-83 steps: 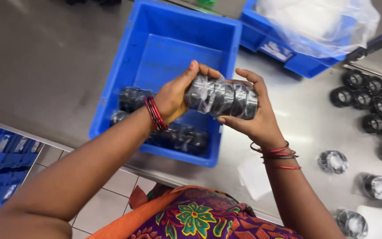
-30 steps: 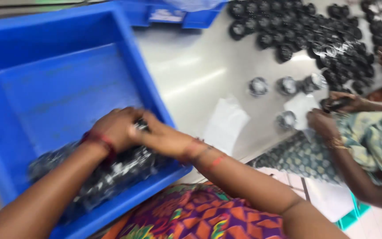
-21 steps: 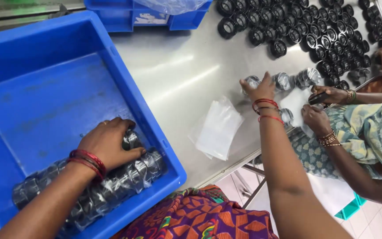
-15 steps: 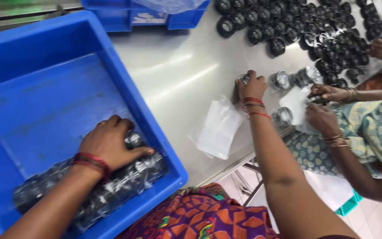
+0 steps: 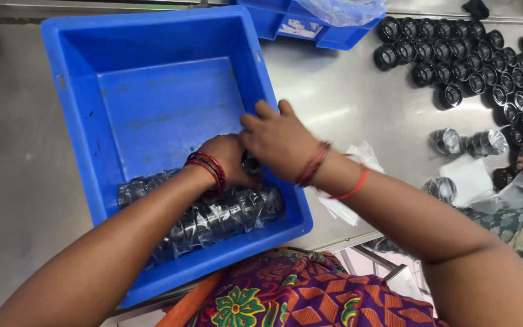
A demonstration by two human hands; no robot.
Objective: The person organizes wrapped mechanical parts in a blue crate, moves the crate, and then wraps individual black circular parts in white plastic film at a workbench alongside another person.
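A big blue bin (image 5: 74,91) stands in front of me on a steel table. Along its near wall lie rows of black ring parts wrapped in clear film (image 5: 213,219). My left hand (image 5: 228,158), with red bangles at the wrist, is curled down on the upper row. My right hand (image 5: 279,142) reaches over the bin's right wall and meets the left hand. A dark wrapped part (image 5: 250,165) shows just under its palm, mostly hidden between the two hands.
Several bare black rings (image 5: 473,63) cover the table's far right. A few wrapped rings (image 5: 470,142) and clear film sheets (image 5: 349,206) lie by the table's near edge. A second blue bin with a plastic bag (image 5: 328,24) stands at the back. Another person's patterned sleeve (image 5: 516,224) is at the right.
My right hand has come back from the wrapped rings on the table to the bin and joined my left hand, which stayed on the rows.
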